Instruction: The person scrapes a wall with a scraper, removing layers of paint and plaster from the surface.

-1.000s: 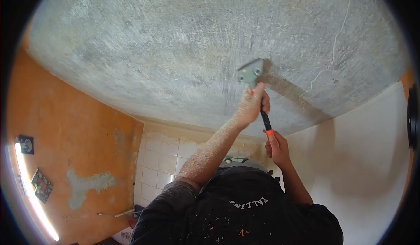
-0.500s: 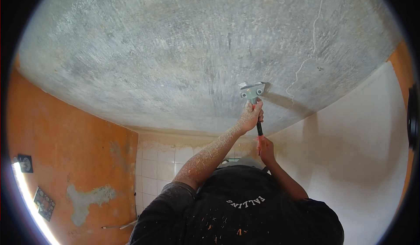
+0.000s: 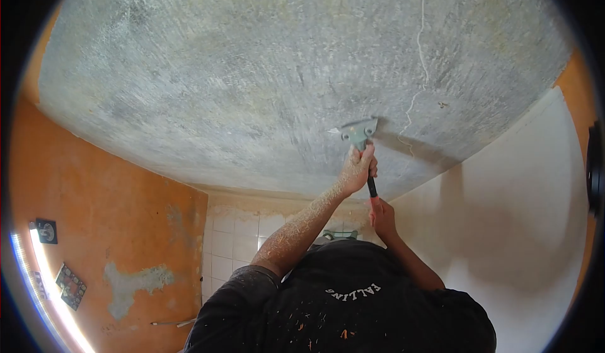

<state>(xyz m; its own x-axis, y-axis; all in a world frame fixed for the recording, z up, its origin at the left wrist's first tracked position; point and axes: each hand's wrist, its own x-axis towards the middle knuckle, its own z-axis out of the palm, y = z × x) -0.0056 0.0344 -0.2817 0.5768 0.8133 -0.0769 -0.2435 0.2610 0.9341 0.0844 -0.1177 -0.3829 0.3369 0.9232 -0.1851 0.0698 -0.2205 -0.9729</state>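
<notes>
A wide-bladed scraper [image 3: 360,130] with a grey-green metal head and a black and red handle meets the large grey plastered surface [image 3: 233,63]. My left hand [image 3: 357,169] is wrapped round the handle just below the head. Lower down, my right hand [image 3: 382,219] grips the handle's red end. Pale flakes cover my left hand and forearm. A small white flake or patch shows beside the blade's left corner. The blade casts a dark shadow to its right, near a thin pale crack [image 3: 420,51].
An orange wall [image 3: 151,221] with a bare grey patch stands at left, carrying a bright tube light [image 3: 60,302] and small square pictures. At right is a white wall [image 3: 504,214]. White tiles [image 3: 234,243] and part of a green object [image 3: 341,234] show beyond my dark shirt.
The view has turned slightly, so the crack sits further left and the orange wall further right. Both hands keep their grips; the scraper has shifted slightly left in view.
</notes>
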